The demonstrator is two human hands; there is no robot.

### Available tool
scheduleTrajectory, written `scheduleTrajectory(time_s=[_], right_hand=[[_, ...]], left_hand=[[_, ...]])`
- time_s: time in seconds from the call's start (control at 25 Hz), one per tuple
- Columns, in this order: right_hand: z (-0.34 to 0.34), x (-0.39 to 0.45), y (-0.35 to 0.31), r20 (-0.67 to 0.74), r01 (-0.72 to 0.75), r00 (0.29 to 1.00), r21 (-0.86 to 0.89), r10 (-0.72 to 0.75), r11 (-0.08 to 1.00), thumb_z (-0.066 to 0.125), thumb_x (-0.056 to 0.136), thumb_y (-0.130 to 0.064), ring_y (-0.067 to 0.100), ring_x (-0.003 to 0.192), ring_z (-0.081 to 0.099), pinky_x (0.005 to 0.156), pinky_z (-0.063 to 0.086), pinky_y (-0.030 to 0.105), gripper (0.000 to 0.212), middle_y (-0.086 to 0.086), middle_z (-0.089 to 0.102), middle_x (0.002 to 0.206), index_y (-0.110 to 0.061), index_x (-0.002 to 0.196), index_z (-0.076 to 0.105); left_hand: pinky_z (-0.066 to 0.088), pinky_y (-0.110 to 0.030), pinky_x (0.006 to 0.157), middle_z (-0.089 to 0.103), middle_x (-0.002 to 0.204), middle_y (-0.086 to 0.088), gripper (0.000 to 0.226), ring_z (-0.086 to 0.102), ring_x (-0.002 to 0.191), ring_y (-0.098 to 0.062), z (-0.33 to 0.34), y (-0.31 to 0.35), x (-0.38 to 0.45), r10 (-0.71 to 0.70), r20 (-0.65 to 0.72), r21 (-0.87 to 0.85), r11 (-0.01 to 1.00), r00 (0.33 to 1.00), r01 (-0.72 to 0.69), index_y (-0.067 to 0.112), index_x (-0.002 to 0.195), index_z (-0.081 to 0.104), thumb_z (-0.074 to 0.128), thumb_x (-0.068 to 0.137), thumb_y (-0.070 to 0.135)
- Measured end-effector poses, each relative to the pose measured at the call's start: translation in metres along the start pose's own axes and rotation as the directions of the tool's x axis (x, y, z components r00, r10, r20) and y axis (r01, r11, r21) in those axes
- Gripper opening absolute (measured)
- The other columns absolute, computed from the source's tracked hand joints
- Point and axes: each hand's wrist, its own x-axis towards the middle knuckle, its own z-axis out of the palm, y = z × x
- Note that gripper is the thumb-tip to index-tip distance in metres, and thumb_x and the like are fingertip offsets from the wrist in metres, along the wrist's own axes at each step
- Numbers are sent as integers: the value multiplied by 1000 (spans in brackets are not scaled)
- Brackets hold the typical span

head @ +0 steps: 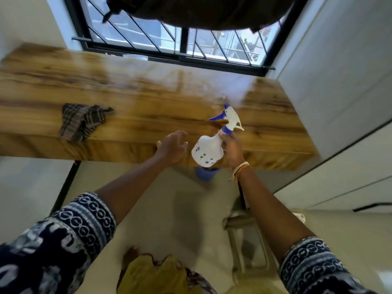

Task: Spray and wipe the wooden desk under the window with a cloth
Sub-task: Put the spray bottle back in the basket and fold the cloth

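Observation:
The wooden desk (131, 96) runs across the view below a barred window (169, 39). A dark checked cloth (81, 120) lies crumpled near the desk's front edge on the left. My right hand (232, 148) grips a white spray bottle (209, 150) by its neck; the blue nozzle (226, 106) points toward the window, and the bottle hangs over the desk's front edge. My left hand (172, 146) hovers just left of the bottle with its fingers spread, holding nothing.
White cabinets (339, 102) close off the right side. A blue object (204, 174) sits on the floor under the desk. A pale chair or stool (246, 240) stands on the floor at the lower right. A dark curtain (201, 9) hangs across the window top.

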Motion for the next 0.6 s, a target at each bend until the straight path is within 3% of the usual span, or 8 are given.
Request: scheduleTrajectory(time_s=[0.12, 0.24, 0.36, 0.44, 0.52, 0.6], right_hand=[[-67, -34, 19, -38, -35, 999, -8, 35, 999, 55, 96, -13, 12, 78, 60, 66, 50, 23, 7, 0, 63, 86, -12, 97, 62], [-128, -60, 47, -114, -69, 991, -43, 63, 997, 57, 94, -9, 16, 79, 59, 74, 49, 31, 11, 2, 64, 85, -14, 88, 64], [-186, -87, 77, -189, -100, 979, -143, 72, 985, 55, 95, -12, 16, 79, 56, 73, 45, 28, 9, 0, 60, 85, -11, 102, 61], [-223, -105, 93, -213, -102, 975, -206, 57, 973, 57, 90, -18, 15, 79, 57, 71, 46, 26, 21, 3, 61, 87, -7, 109, 60], [-259, -120, 110, -240, -110, 970, -261, 46, 959, 58, 80, -28, 22, 85, 62, 76, 51, 34, 41, 11, 65, 95, -2, 112, 61], [-295, -134, 129, -279, -162, 957, -270, 84, 949, 63, 81, -25, 26, 91, 62, 80, 51, 40, 37, 15, 65, 101, -2, 110, 61]], left_hand=[[40, -56, 103, 65, 121, -4, 31, 59, 114, -26, 42, 32, -43, 29, 42, 9, 1000, 999, -29, 21, 124, 58, 56, 94, 25], [35, -53, 105, 62, 125, -1, 30, 56, 117, -24, 76, 62, -77, 77, 99, 58, 995, 992, -83, 25, 123, 59, 54, 93, 26], [36, -47, 103, 62, 125, 0, 27, 55, 117, -22, 112, 84, -103, 125, 151, 55, 989, 981, -135, 27, 119, 61, 50, 94, 25], [36, -44, 101, 62, 125, 1, 26, 55, 117, -21, 138, 98, -125, 130, 152, 21, 991, 980, -135, 27, 119, 61, 49, 95, 27], [36, -45, 103, 62, 123, 0, 27, 56, 116, -21, 163, 111, -155, 140, 154, 1, 990, 978, -142, 24, 120, 61, 50, 97, 26], [38, -46, 104, 63, 124, -2, 27, 57, 117, -22, 190, 121, -181, 161, 184, -39, 987, 970, -157, 20, 120, 62, 52, 96, 25]])
